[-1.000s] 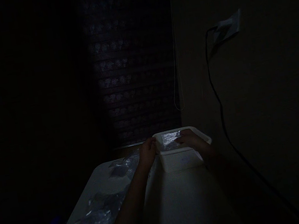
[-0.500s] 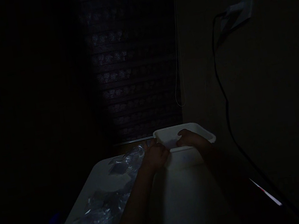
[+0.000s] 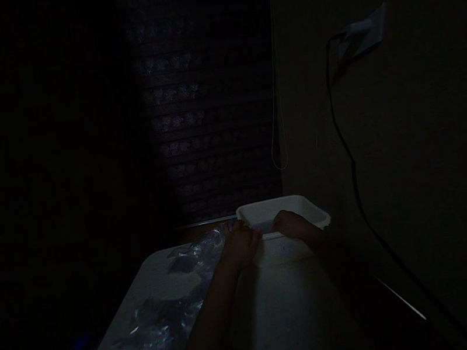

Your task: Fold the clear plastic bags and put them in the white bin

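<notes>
The scene is very dark. A white plastic basin (image 3: 289,248) stands at the far end of a white table. My left hand (image 3: 240,245) is at the basin's near left corner, beside crumpled clear plastic packaging (image 3: 201,251). Its fingers are bent around something too dark to make out. Over the near rim, my right hand (image 3: 290,224) reaches into the basin with curled fingers. What it grips, if anything, is hidden. A pale, thin sheet-like thing (image 3: 264,227) shows inside the basin between the hands.
More crumpled clear plastic (image 3: 141,349) lies along the left side of the white table (image 3: 283,321). A black cable (image 3: 355,179) hangs from a wall socket (image 3: 364,36) on the right. Behind the table is a dark patterned blind (image 3: 181,121) with a looped cord (image 3: 282,166).
My right hand's fingers have curled in and its raised thumb has come down inside the basin. My left hand stays almost in place. The view has shifted slightly.
</notes>
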The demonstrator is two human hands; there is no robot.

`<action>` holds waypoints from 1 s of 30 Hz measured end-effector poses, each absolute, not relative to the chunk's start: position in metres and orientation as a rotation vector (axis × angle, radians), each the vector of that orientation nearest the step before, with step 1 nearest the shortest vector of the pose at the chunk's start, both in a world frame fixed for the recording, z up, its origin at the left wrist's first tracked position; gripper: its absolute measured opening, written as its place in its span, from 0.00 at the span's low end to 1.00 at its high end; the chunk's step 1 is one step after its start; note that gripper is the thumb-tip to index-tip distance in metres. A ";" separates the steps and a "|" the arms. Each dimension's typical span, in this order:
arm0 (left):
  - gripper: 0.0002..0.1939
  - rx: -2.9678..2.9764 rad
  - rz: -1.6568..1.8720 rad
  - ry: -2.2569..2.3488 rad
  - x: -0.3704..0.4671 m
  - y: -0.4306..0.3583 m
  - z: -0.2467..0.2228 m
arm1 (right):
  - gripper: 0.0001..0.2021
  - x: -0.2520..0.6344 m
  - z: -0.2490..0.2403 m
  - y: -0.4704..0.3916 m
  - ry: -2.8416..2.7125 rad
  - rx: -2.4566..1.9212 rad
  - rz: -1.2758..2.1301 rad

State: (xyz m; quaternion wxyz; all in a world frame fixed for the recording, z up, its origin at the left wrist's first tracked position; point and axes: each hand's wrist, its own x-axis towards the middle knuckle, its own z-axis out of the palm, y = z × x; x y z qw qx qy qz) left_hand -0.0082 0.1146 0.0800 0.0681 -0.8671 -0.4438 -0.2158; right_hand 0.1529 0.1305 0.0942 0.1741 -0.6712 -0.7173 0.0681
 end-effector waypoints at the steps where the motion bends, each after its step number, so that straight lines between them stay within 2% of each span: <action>1: 0.27 -2.615 -0.651 -1.331 -0.008 0.114 0.080 | 0.11 0.152 0.096 0.130 -1.989 -1.935 0.153; 4: 0.27 -2.626 -0.650 -1.323 -0.008 0.114 0.080 | 0.14 0.149 0.099 0.130 -1.915 -1.839 0.032; 7: 0.27 -2.616 -0.642 -1.339 -0.007 0.113 0.081 | 0.14 0.146 0.095 0.134 -2.031 -1.656 0.087; 19: 0.25 -2.642 -0.662 -1.389 -0.006 0.112 0.083 | 0.12 0.142 0.088 0.133 -2.110 -1.798 0.123; 24: 0.19 -2.516 -0.899 -1.465 -0.017 0.110 0.089 | 0.14 0.143 0.096 0.123 -2.014 -1.647 -0.013; 30: 0.15 -2.351 -0.823 -1.587 -0.053 0.096 0.111 | 0.14 0.138 0.108 0.104 -1.868 -1.512 -0.128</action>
